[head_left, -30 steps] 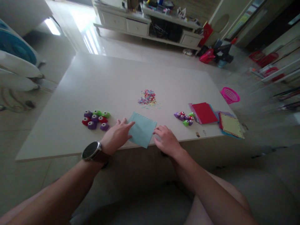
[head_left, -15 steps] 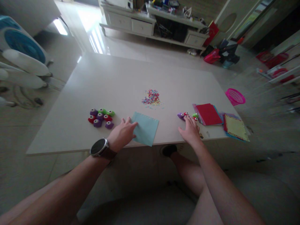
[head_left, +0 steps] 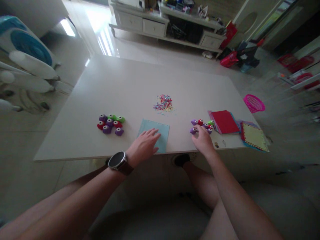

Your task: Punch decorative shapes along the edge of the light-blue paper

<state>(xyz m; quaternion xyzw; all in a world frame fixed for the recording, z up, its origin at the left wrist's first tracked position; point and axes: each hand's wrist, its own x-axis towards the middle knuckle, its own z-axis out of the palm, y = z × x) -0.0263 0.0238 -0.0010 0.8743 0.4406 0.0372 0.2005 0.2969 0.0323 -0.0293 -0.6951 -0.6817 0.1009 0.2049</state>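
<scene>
My left hand, with a watch on its wrist, lies flat on a light blue sheet of paper, fingers spread. The paper has small marks along its far edge. To the right, the thumb and forefinger of my right hand close on a small purple paper punch with a round white button. More red, purple and green punches sit just beyond that hand, partly hidden by its fingers. Left of the paper stands another cluster of similar punches.
Tiny coloured paper cut-outs are heaped mid-table. Red and pink sheets lie at the right, beside a yellow sheet with a punched edge on the table's corner. A pink basket stands beyond the right edge.
My left hand has slid right, from the paper's left edge onto its middle. My right hand has drawn back slightly and closed its fingertips on a purple punch.
</scene>
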